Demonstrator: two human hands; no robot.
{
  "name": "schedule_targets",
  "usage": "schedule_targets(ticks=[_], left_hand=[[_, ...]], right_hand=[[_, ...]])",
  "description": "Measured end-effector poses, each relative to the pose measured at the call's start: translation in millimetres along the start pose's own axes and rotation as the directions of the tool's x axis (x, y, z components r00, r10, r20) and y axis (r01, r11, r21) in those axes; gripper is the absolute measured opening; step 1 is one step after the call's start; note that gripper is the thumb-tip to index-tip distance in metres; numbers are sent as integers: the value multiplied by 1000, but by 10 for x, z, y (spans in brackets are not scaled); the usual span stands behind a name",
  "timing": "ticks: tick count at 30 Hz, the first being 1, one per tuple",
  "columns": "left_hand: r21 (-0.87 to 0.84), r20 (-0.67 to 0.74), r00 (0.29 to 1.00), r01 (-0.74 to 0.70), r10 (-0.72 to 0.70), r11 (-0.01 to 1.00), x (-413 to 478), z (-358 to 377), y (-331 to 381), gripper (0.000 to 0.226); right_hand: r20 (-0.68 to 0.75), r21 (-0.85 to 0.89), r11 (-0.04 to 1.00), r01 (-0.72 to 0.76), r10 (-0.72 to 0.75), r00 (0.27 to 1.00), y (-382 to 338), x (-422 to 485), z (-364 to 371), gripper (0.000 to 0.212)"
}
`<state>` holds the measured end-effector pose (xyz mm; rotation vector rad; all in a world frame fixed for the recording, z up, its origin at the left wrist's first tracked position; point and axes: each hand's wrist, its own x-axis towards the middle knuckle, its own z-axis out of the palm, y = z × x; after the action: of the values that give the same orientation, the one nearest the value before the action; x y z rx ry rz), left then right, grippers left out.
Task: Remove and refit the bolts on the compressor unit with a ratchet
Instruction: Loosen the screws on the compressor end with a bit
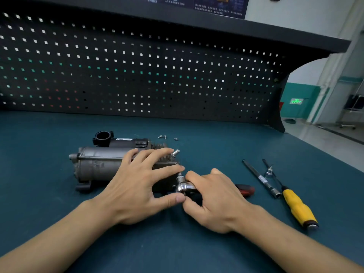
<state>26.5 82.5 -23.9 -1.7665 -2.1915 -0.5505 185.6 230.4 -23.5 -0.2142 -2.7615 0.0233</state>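
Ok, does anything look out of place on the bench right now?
Only the three loose bolts scattered on the mat behind the compressor, uncontained, so they could roll away. The right hand grips the ratchet; nothing looks spilled or damaged.

Teal bench mat [59, 194] — grey compressor [98, 164] — yellow-handled screwdriver [298, 208], black perforated pegboard [137, 75].

Dim even light, soft shadows, bowed edges (wide-angle)
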Motion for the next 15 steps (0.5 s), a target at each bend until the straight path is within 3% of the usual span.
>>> schedule_targets(ticks=[2, 4, 6, 7, 8, 9, 10, 11, 13, 15], left_hand=[[29, 17, 1000, 14, -15, 999, 15, -6, 5, 75], [73, 31, 999, 13, -15, 997, 21, -4, 11, 77], [92, 35, 999, 11, -14, 996, 27, 1, 18, 77], [92, 36, 999, 15, -19, 996, 31, 2, 26, 77], [93, 37, 999, 24, -28, 995, 37, 1, 38, 77], [94, 37, 999, 31, -34, 995, 46, -3, 53, 77], [91, 32, 999, 31, -35, 995, 53, -6, 68, 76], [84, 29, 999, 29, -31, 996, 55, -12, 80, 74], [89, 43, 999, 27, -31, 996, 57, -17, 80, 74], [108, 56, 998, 25, -31, 994, 57, -5, 53, 76]], right_hand=[[-47, 25, 999, -28, 30, 998, -11, -41, -39, 30], [-206, 66, 995, -81, 93, 974, -41, -165, -85, 29], [-355, 289, 940, -179, 279, 892, -179, -346, -114, 18], [-302, 508, 823, -253, 446, 843, -271, -410, -129, 19], [-112, 726, 591, -352, 607, 787, -360, -432, -157, 28], [184, 825, 295, -482, 666, 723, -399, -439, -163, 34], [465, 810, 3, -587, 606, 645, -417, -429, -164, 35], [638, 748, -222, -626, 501, 584, -432, -406, -185, 40], [727, 680, -491, -545, 356, 587, -429, -311, -243, 51], [678, 703, -568, -428, 355, 644, -473, -194, -228, 41]])
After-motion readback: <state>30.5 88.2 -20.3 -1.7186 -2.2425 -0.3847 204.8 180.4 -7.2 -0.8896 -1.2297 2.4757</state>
